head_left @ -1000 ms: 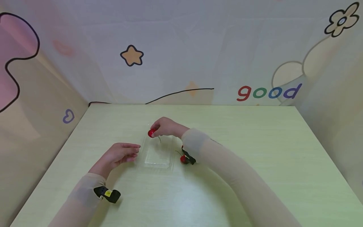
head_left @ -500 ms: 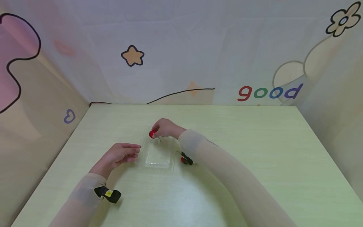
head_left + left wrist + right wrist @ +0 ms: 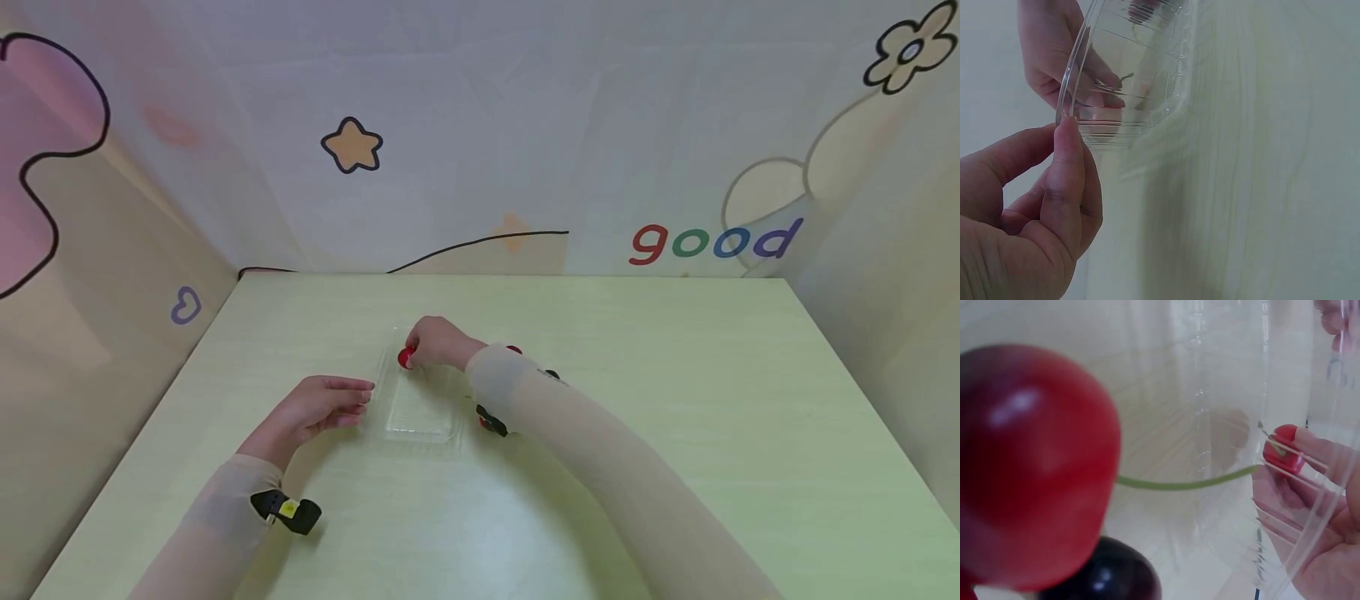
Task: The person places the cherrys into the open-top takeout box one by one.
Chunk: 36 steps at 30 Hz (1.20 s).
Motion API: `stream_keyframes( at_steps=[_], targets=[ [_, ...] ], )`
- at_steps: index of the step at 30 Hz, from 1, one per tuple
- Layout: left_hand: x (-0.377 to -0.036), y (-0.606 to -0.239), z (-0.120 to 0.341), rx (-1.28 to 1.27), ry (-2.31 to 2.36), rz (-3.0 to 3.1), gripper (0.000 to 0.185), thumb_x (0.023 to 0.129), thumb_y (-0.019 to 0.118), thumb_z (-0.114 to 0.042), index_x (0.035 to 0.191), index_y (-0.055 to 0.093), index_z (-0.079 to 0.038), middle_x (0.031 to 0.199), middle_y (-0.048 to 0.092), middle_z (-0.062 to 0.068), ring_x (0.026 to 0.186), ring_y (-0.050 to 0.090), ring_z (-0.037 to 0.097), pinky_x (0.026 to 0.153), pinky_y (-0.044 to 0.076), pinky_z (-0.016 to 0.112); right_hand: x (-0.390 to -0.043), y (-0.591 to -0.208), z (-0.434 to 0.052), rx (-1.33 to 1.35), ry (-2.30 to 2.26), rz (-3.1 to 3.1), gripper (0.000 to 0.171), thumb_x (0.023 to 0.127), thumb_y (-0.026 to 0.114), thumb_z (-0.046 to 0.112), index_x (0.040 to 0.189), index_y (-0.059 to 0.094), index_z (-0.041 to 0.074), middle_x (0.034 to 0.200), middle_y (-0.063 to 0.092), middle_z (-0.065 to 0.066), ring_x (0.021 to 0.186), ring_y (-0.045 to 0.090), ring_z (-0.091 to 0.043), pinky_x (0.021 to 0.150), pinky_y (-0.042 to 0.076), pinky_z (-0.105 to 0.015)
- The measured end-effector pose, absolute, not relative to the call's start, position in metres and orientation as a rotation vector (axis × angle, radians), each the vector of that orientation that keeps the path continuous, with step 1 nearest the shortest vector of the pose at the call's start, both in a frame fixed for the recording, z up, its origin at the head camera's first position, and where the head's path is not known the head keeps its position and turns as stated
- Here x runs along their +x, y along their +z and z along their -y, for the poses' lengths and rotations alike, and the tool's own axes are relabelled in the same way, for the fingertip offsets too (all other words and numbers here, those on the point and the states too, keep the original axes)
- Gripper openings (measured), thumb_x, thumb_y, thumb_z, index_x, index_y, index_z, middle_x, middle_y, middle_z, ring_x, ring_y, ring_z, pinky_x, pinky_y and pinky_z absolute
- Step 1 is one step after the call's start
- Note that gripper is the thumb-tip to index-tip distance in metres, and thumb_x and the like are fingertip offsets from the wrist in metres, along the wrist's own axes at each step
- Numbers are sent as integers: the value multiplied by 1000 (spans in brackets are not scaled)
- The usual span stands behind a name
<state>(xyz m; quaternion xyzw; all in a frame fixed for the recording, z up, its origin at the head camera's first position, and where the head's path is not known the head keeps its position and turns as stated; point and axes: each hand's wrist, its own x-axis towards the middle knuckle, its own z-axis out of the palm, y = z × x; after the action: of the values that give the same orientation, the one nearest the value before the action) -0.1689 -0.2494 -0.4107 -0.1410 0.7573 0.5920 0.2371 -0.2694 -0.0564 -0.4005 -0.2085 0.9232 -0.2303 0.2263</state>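
In the head view a clear plastic container (image 3: 422, 412) lies at mid-table. My left hand (image 3: 318, 410) pinches the container's near-left rim between thumb and fingers, as the left wrist view shows of the left hand (image 3: 1054, 200). Over the container's far part, my right hand (image 3: 438, 342) holds a red cherry (image 3: 405, 358) by its fingertips. Through the clear wall, the right wrist view shows this cherry (image 3: 1288, 464) with a short green stem. Close to that camera are a large red cherry (image 3: 1035, 462) with a long stem and a dark cherry (image 3: 1110, 575).
Right of the container, a cherry (image 3: 483, 423) is mostly hidden by the black wrist camera (image 3: 492, 421). A red spot (image 3: 513, 349) shows beyond the right sleeve. The pale table (image 3: 675, 375) meets a printed cloth backdrop (image 3: 480, 125) behind and at both sides.
The right hand, with its cherry, has come slightly nearer and to the right, and its sleeve has shifted left. A red spot now shows behind that sleeve. The left hand keeps its hold.
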Motion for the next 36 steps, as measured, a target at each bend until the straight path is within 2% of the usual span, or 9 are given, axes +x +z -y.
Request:
stream_keyframes(
  at_steps=[7, 15, 23, 30, 36],
  targets=[
    [-169, -414, 249, -377, 1639, -2073, 46, 101, 63, -11, 141, 53, 9, 89, 74, -5, 75, 67, 7, 71, 62, 19, -269, -402, 59, -600, -594, -2571, 32, 96, 71, 15, 126, 71, 2, 124, 70, -12, 98, 55, -18, 100, 53, -31],
    [-167, -414, 250, -343, 1687, -2034, 46, 101, 62, -8, 141, 51, 12, 85, 72, -5, 71, 68, 5, 68, 61, 18, -268, -403, 60, -644, -565, -2591, 34, 97, 71, 15, 127, 70, 1, 128, 70, -12, 101, 56, -19, 102, 53, -32],
    [-167, -414, 250, -340, 1683, -2036, 46, 101, 62, -9, 141, 51, 12, 86, 72, -4, 71, 67, 5, 68, 61, 18, -268, -404, 61, -670, -535, -2623, 34, 96, 71, 16, 127, 71, 2, 128, 71, -11, 103, 59, -19, 106, 52, -33],
    [-168, -415, 251, -342, 1678, -2044, 46, 101, 62, -10, 140, 52, 12, 84, 72, -5, 71, 67, 5, 68, 61, 18, -267, -402, 63, -681, -529, -2645, 34, 97, 71, 16, 128, 71, 4, 128, 73, -9, 101, 58, -17, 101, 52, -30],
    [-168, -416, 251, -331, 1684, -2037, 46, 101, 62, -9, 141, 51, 13, 84, 72, -5, 71, 67, 5, 68, 61, 18, -267, -403, 63, -673, -512, -2652, 35, 97, 71, 18, 129, 71, 6, 129, 72, -8, 106, 59, -18, 105, 51, -31]
  ],
)
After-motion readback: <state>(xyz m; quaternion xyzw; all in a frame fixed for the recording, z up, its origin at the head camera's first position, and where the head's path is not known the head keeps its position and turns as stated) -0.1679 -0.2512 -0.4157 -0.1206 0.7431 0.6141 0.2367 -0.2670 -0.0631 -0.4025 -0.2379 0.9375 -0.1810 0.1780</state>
